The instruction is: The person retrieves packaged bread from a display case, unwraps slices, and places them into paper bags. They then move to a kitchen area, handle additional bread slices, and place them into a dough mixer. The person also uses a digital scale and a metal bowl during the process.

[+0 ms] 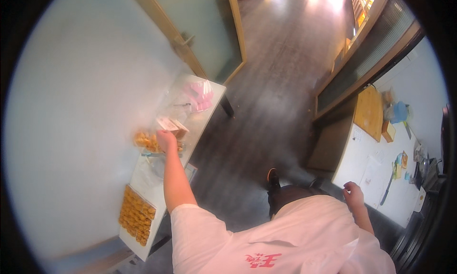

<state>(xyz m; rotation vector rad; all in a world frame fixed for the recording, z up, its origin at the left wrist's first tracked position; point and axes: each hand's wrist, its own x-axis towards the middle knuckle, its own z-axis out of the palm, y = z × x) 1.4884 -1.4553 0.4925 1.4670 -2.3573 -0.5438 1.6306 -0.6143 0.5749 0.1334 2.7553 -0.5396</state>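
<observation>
My left hand (166, 140) reaches over the long white table (196, 129) on the left. It is beside a brown packet with white printed papers (173, 124), and its fingers are partly hidden, so a grip on the packet cannot be made out. Orange-brown baked goods (145, 140) lie in a clear container just beyond that hand. Low at my side, my right hand (353, 194) hangs near the corner of the right-hand white table (360, 167). Its fingers are loosely curled and apart, with nothing visible in them.
A tray of round golden baked pieces (136, 215) and pink plastic packaging (199, 95) share the left table. On the right table are a wooden board (367, 113), a long dark-handled knife (387, 191) and a bread piece (388, 132). A frosted-glass door (203, 27) stands ahead.
</observation>
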